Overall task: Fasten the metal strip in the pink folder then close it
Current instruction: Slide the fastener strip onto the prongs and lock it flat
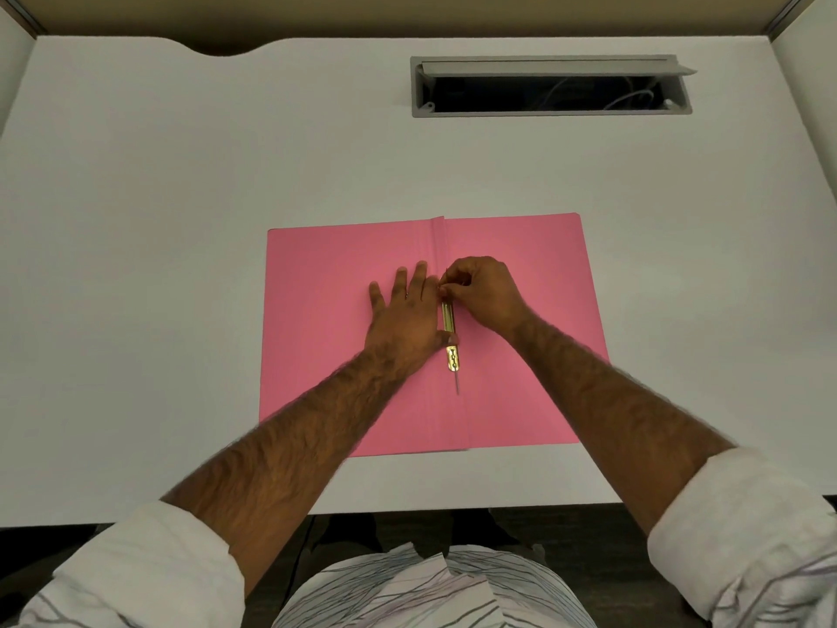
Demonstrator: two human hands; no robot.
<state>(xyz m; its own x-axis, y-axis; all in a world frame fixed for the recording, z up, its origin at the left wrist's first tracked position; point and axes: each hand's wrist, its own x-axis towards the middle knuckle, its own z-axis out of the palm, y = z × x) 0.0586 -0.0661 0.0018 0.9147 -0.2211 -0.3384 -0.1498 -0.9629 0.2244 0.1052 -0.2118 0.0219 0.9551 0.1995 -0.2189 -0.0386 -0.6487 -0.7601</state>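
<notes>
The pink folder (534, 274) lies open and flat on the white desk, its spine fold running away from me down the middle. A gold metal strip (449, 317) lies along that fold, with a thin prong (457, 383) sticking out of its near end. My left hand (401, 319) rests flat on the left leaf, fingers spread, its thumb pressing the strip's near part. My right hand (480, 292) is curled over the strip's far end, thumb and fingertips pinching a thin prong that stands up there.
The white desk (181, 219) surrounds the folder on all sides. A grey cable hatch (550, 111) with its lid up sits at the far right, wires inside. The desk's near edge runs just above my lap.
</notes>
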